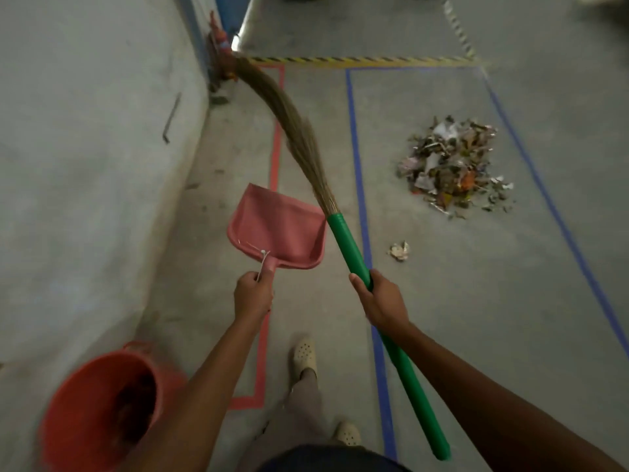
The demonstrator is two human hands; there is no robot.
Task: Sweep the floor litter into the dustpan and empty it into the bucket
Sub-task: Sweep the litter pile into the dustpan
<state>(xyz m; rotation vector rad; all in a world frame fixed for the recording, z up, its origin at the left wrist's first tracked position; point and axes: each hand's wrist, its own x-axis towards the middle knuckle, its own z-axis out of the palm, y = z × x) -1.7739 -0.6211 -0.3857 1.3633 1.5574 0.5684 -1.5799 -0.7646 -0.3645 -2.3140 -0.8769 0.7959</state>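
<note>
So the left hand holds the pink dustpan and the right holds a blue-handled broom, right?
Not quite. The head view shows the broom has a green handle, not blue. The left hand does hold the pink dustpan, and the right hand the broom.

Both bare arms reach out in front of the body, a little apart, with the left hand (pixel 253 296) curled tight round the handle of the dustpan (pixel 275 226) and the right hand (pixel 384 301) wrapped round the green stick of the broom (pixel 347 247).
</note>
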